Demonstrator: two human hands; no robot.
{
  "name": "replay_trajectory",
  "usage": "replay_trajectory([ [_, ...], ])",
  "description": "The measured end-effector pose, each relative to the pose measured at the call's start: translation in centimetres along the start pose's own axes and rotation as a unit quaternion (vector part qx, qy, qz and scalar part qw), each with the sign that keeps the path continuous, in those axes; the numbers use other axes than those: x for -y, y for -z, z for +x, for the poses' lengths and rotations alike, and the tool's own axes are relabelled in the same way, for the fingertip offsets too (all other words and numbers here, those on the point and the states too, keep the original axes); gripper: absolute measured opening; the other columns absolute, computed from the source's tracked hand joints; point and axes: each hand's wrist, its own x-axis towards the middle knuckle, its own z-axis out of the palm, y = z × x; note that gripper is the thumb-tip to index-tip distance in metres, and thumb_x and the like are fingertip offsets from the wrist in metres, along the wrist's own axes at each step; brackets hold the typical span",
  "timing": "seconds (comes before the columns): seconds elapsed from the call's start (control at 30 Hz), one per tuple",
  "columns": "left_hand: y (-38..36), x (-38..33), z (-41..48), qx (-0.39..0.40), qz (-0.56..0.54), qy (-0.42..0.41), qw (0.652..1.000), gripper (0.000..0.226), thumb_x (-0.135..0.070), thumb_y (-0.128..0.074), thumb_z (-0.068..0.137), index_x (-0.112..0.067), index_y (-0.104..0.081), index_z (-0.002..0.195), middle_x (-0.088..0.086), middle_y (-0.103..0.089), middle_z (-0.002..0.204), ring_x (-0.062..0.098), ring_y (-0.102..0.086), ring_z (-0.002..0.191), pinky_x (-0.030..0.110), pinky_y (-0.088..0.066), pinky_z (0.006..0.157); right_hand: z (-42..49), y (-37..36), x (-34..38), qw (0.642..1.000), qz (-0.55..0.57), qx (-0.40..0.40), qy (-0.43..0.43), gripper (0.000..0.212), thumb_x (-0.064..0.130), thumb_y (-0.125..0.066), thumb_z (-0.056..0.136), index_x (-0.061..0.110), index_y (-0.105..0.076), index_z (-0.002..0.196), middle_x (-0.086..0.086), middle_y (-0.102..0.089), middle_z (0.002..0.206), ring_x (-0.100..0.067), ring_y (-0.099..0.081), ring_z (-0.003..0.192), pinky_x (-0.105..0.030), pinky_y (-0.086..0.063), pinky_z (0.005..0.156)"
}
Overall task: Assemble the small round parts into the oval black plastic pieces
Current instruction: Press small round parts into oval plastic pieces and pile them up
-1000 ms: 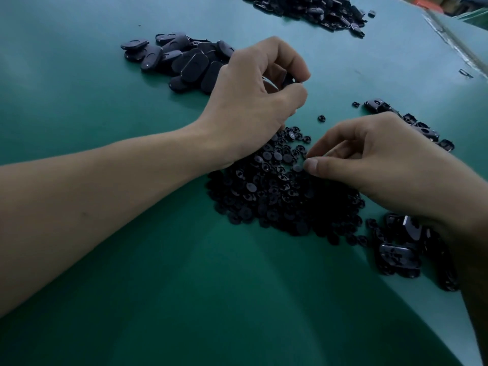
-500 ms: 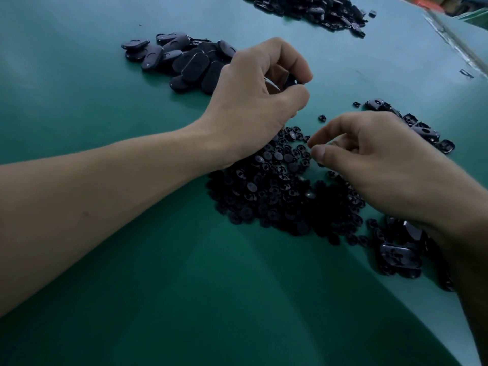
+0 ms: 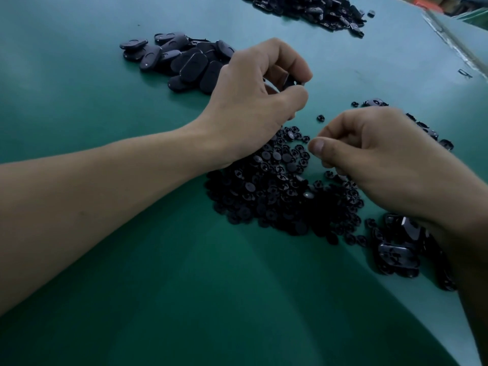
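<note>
The oval piece [image 3: 290, 81] sat clasped in our left grip [image 3: 253, 101]. Our right grip [image 3: 383, 159] had lifted off the pile of round parts [image 3: 277, 191] beneath it, pinched narrow; we could not tell on what. Fitting seemed next.
</note>
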Motion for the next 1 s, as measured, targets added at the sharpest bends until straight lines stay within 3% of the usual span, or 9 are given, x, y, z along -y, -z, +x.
replay_trajectory([
  [0.13, 0.1, -0.1, 0.0, 0.007, -0.001, 0.0, 1.0, 0.022, -0.011, -0.067, 0.081, -0.027, -0.061, 0.094, -0.008, -0.062, 0.075, 0.012, -0.069, 0.064, 0.022, -0.051, 0.059, 0.1, 0.2, -0.2, 0.998, 0.065, -0.024, 0.014, 0.008, 0.027, -0.077, 0.085, 0.028, -0.074, 0.078, 0.007, -0.072, 0.074, -0.006, -0.065, 0.062, -0.026, -0.051, 0.063],
  [0.27, 0.2, -0.2, -0.2, 0.025, 0.009, 0.001, 1.0, 0.036, -0.01, -0.07, 0.076, -0.025, -0.055, 0.106, -0.006, -0.066, 0.073, 0.01, -0.064, 0.061, 0.029, -0.056, 0.064, 0.1, 0.2, -0.2, 0.991, 0.097, -0.06, 0.068, 0.009, 0.022, -0.076, 0.088, 0.028, -0.074, 0.081, 0.01, -0.066, 0.064, 0.001, -0.05, 0.049, -0.01, -0.039, 0.048],
  [0.43, 0.1, -0.4, -0.4, 0.04, 0.025, -0.018, 0.999, 0.014, -0.011, -0.073, 0.082, -0.019, -0.065, 0.091, -0.003, -0.066, 0.074, 0.008, -0.061, 0.06, 0.027, -0.052, 0.06, 0.0, 0.3, 0.7, 0.981, 0.118, -0.098, 0.117, 0.019, 0.019, -0.07, 0.092, 0.037, -0.07, 0.086, 0.009, -0.073, 0.085, -0.008, -0.07, 0.074, -0.022, -0.056, 0.062],
  [0.6, 0.1, -0.3, -0.4, 0.042, 0.031, -0.024, 0.998, 0.009, -0.015, -0.077, 0.087, -0.016, -0.07, 0.093, -0.004, -0.069, 0.075, 0.006, -0.064, 0.065, 0.023, -0.053, 0.063, -0.1, 0.6, 0.8, 0.974, 0.124, -0.16, 0.1, 0.017, 0.017, -0.069, 0.093, 0.034, -0.072, 0.092, 0.006, -0.072, 0.076, -0.007, -0.071, 0.071, -0.015, -0.051, 0.06],
  [0.8, 0.1, -0.2, -0.4, 0.04, 0.038, -0.027, 0.998, 0.008, -0.016, -0.077, 0.087, -0.018, -0.073, 0.094, -0.007, -0.072, 0.078, 0.002, -0.063, 0.066, 0.02, -0.051, 0.066, -0.1, 0.6, 0.6, 0.974, 0.133, -0.174, 0.062, 0.023, 0.014, -0.069, 0.093, 0.032, -0.069, 0.108, 0.004, -0.073, 0.08, -0.006, -0.072, 0.073, -0.019, -0.055, 0.063],
  [1.0, 0.2, -0.3, -0.4, 0.05, 0.054, -0.035, 0.997, 0.017, -0.013, -0.076, 0.088, -0.012, -0.075, 0.105, -0.008, -0.073, 0.082, -0.002, -0.067, 0.069, 0.015, -0.052, 0.068, 0.0, 0.5, 0.6, 0.969, 0.141, -0.192, 0.057, 0.017, 0.013, -0.074, 0.089, 0.029, -0.066, 0.087, 0.003, -0.073, 0.076, -0.008, -0.074, 0.072, -0.019, -0.057, 0.064],
])
